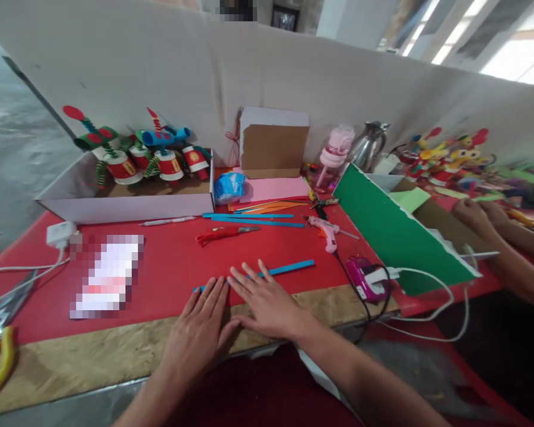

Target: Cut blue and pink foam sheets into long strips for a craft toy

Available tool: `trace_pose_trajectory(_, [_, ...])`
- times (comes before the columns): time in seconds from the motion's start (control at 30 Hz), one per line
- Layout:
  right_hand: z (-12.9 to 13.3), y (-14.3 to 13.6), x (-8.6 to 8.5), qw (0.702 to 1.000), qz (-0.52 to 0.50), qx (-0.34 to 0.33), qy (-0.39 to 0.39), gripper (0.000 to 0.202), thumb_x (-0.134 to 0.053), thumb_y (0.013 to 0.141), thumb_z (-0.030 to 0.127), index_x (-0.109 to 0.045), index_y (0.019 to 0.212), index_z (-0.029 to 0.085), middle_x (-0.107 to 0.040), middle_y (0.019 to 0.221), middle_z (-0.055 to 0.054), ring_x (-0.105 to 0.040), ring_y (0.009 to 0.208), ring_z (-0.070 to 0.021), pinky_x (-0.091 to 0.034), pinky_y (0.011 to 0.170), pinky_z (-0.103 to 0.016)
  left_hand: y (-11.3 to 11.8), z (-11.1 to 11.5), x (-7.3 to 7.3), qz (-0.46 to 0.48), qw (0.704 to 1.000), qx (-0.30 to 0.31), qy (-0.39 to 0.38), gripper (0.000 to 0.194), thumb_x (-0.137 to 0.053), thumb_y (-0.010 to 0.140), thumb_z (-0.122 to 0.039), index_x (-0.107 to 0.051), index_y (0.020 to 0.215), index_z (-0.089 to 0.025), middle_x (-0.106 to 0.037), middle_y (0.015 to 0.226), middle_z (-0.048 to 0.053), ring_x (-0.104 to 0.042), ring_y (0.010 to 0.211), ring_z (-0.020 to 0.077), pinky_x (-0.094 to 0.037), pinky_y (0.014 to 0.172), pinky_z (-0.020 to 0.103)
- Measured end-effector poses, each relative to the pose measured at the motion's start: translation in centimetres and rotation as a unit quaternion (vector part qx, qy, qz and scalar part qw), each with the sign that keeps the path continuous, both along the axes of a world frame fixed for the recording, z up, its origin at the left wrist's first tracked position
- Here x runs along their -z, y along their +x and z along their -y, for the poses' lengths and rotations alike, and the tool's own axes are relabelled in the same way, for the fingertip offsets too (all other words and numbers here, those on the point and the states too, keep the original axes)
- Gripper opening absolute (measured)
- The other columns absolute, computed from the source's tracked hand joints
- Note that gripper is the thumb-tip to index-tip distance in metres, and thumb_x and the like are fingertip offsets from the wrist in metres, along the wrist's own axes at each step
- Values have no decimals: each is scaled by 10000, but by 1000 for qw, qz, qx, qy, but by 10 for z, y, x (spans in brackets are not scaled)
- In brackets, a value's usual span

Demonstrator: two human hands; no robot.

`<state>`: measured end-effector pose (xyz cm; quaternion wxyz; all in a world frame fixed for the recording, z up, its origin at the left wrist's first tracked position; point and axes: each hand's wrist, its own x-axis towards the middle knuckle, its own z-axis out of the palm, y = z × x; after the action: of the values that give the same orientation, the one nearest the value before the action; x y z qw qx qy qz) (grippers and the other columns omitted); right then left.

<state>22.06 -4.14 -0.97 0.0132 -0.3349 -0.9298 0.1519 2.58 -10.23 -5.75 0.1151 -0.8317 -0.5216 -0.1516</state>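
Observation:
Both palms rest flat on a blue paper strip (293, 268) lying along the near part of the red table. My left hand (203, 314), fingers stretched out, covers the strip's left end. Just right of it, my right hand (262, 296) presses on the middle with its fingers spread. The strip's right end sticks out past my fingers; its centre is hidden. Beyond the hands lie red-handled scissors (225, 234) and more blue strips (258, 220). To the right is a pink glue gun (327, 232) with a black cord.
A white box (129, 207) holds several paper-cup figures (122, 168). A phone (109, 276) and yellow-handled shears (2, 338) lie left. At right stand a green panel (396, 231), a purple power adapter (367, 281) with cables, a pink bottle (336, 151) and a co-worker's arm (498, 237).

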Motion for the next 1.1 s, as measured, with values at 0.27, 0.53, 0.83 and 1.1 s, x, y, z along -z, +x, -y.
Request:
trace_pose_trajectory(0.27, [-6,24,10,1000,-18,-1,-14,678,-347,999,544,-213,1551,174,-235,1604,-69,-133,1498,-230,-123,1235,-464,-3,2,-4,-1,1000,8,1,702,-240,974,-575,-346,1485,-105,-543,1420,175,-511,1306,306,-406,1053,460])
trace_pose_trajectory(0.53, [-21,80,12,997,30,67,-4,647,-277,1011,543,-200,1555,201,-204,1611,-62,-133,1495,-244,-161,1223,-501,-24,7,0,7,999,-3,-38,710,-292,968,-567,-320,1503,-103,-496,1461,179,-474,1342,321,-385,1082,486])
trace_pose_trajectory(0.83, [-20,109,18,993,48,105,17,643,-280,1012,529,-139,1561,227,-207,1611,-55,-117,1497,-228,-171,1217,-512,-8,-3,-28,-2,997,-64,-33,646,-233,992,-496,-417,1442,-71,-502,1449,199,-409,1387,335,-327,1114,535])
trace_pose_trajectory(1.1, [-22,111,27,993,42,102,46,583,-280,1025,412,-125,1561,247,-217,1611,-45,-148,1494,-223,-217,1202,-521,98,-37,-29,-13,988,72,-134,700,-215,984,-574,-406,1462,-99,-414,1528,129,-352,1430,259,-304,1161,476])
